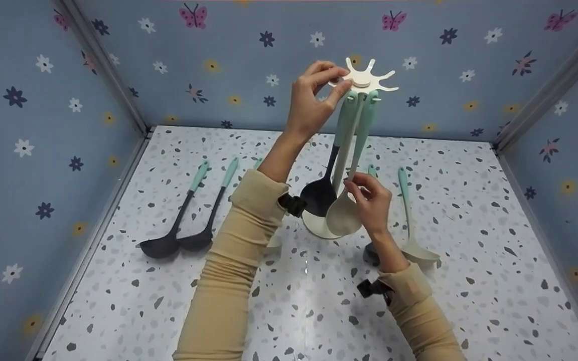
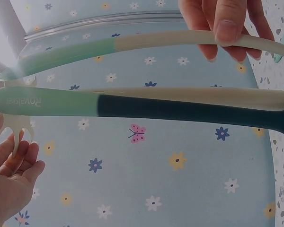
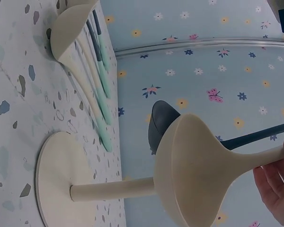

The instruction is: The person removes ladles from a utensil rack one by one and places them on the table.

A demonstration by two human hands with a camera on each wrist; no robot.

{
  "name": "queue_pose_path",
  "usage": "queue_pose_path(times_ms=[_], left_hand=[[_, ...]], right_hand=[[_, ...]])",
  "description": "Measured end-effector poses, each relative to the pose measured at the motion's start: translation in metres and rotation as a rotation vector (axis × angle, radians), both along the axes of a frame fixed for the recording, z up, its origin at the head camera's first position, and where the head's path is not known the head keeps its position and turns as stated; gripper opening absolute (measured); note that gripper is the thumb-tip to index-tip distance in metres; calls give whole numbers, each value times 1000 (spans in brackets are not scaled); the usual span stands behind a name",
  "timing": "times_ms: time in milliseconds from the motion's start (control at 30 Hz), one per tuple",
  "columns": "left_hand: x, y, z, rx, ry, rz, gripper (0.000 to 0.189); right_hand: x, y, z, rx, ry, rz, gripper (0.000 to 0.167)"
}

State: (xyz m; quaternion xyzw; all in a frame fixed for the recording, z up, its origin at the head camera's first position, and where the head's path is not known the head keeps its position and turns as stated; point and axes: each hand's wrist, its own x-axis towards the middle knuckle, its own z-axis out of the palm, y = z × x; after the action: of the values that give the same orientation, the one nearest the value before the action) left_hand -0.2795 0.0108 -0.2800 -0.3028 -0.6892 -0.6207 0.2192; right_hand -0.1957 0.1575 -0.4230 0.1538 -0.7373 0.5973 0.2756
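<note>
My left hand pinches the top of a cream utensil stand, thumb and fingers at its ring of hooks. A cream ladle with a mint-green handle end hangs by its hole on a front hook. With thumb and fingertips, my right hand holds this ladle's handle just above the bowl. Beside it hangs a black ladle, also green at its end. In the right wrist view, the cream ladle's bowl overlaps the stand's post, over the round base.
Two black ladles lie on the speckled table at the left. A cream one is mostly hidden behind my left arm. To the right lie another cream ladle and a partly hidden black one. Flowered panels enclose the table.
</note>
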Motion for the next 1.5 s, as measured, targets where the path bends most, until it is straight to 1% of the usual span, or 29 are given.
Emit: queue_pose_path(times_ms=[233, 333, 367, 600, 733, 1067, 1300, 1500], left_hand=[[-1, 1, -1, -1, -6, 4, 19], [1, 1, 0, 1, -6, 6, 19], [2, 1, 1, 2, -9, 7, 19], [26, 0, 18, 7, 0, 18, 18], [30, -1, 21, -1, -12, 22, 18], [29, -1, 21, -4, 9, 17, 18], [28, 0, 19, -1, -6, 18, 18], [28, -1, 20, 8, 0, 5, 18]], right_hand=[[2, 0, -2, 6, 69, -16, 10], [2, -1, -1, 11, 99, -21, 10], [3, -1, -1, 11, 108, -20, 9], [6, -2, 1, 18, 136, -22, 10], [7, -2, 3, 7, 132, -22, 9], [12, 0, 5, -1, 142, -19, 9], [17, 2, 5, -24, 161, -11, 11], [23, 9, 6, -21, 156, -7, 12]])
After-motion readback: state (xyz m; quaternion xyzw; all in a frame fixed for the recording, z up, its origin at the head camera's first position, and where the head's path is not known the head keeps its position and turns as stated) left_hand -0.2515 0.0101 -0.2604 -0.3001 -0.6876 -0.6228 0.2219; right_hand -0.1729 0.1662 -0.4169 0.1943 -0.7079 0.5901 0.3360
